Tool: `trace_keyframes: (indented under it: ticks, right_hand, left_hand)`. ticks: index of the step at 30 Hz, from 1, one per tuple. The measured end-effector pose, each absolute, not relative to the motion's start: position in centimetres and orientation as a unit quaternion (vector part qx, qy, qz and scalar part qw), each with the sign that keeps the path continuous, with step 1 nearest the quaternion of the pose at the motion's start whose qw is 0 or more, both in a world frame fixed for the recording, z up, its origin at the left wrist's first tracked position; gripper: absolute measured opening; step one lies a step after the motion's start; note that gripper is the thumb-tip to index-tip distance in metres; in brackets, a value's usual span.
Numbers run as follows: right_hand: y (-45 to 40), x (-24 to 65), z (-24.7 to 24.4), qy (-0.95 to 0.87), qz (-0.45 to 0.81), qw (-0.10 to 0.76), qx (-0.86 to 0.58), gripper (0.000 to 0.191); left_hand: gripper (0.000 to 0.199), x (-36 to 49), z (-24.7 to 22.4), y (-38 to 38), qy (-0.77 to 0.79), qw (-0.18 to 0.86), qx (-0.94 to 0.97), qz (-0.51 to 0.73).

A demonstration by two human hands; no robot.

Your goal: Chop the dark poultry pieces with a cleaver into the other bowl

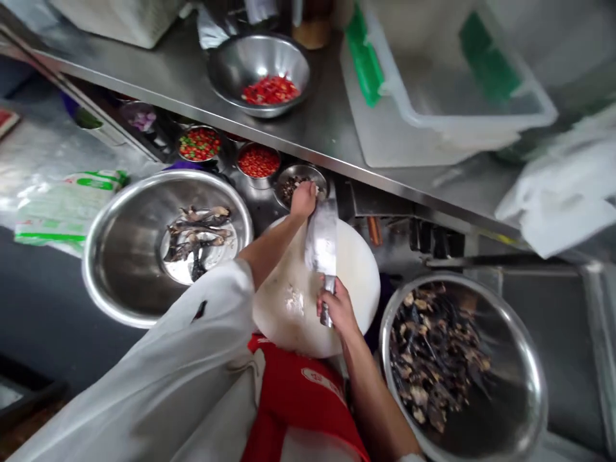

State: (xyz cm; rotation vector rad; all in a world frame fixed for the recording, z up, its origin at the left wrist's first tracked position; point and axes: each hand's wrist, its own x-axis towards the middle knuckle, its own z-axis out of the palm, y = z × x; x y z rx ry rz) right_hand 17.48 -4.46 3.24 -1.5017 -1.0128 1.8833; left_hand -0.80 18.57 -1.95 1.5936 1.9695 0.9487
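Note:
My left hand (303, 199) reaches over a small metal bowl (323, 182) of dark chopped pieces; its fingers are together at the bowl, and whatever they may grip is too small to make out. A cleaver (323, 240) is held by its handle in my right hand (339, 307), its broad blade pointing away from me over a round white chopping board (359, 269). The blade's far end lies close to my left hand. Wet marks show on the board.
A large steel basin (120, 237) with a few dark pieces stands left, another basin (522, 359) with many dark chopped pieces right. Bowls of red chillies (258, 160) line the shelf edge (269, 136). Above are a chilli bowl (260, 54) and a clear plastic tub (462, 115).

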Motion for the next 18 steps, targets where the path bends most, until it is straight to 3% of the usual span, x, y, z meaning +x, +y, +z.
trace_keyframes:
  ticks: [4,7,12,18]
  right_hand:
    - [-5.3,18.4,2.3,-0.340,0.695,0.271,-0.572,0.038]
    - [-7.8,19.7,1.3,-0.330,0.673,0.261,-0.609,0.038]
    - [-12.4,22.1,0.0,-0.373,0.619,0.196,-0.663,0.040]
    - [-14.8,22.8,-0.1,-0.377,0.623,0.180,-0.661,0.040]
  left_hand:
    - [0.045,-4.3,-3.1,24.6,0.738,0.211,0.583,0.266]
    - [0.048,-5.2,-1.9,23.5,0.733,0.181,0.604,0.256]
    - [0.049,-11.0,2.5,13.2,0.583,0.125,0.768,0.233]
    - [0.037,-23.9,-0.2,1.4,0.842,0.087,0.526,0.085]
